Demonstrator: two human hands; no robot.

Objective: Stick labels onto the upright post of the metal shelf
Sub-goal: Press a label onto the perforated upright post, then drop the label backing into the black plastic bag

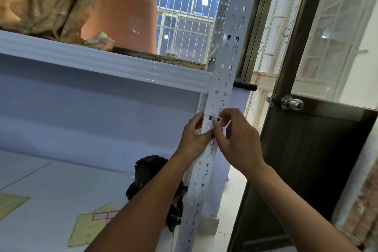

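On the upright post (229, 57), just under the shelf beam (102, 61): one label going on.
Right hand (237, 139) pinches a red-edged label (216, 118) against the post face; left hand (193, 137) curls round the post edge, steadying. No other stuck labels visible. Label sheet (90, 225) lies near the lower shelf's (51, 190) front edge, mostly peeled, a few left, so likely mid-task.

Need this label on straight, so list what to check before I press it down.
1. Label at the post: ok, it is on the front face.
2. Right hand grip on label: ok, it pinches it.
3. Left hand steadying post: ok, it holds the post beside the label.
4. Label straight and clear of holes: cannot tell, the hands hide most of it.
5. Sheet with spare labels on the shelf: ok.
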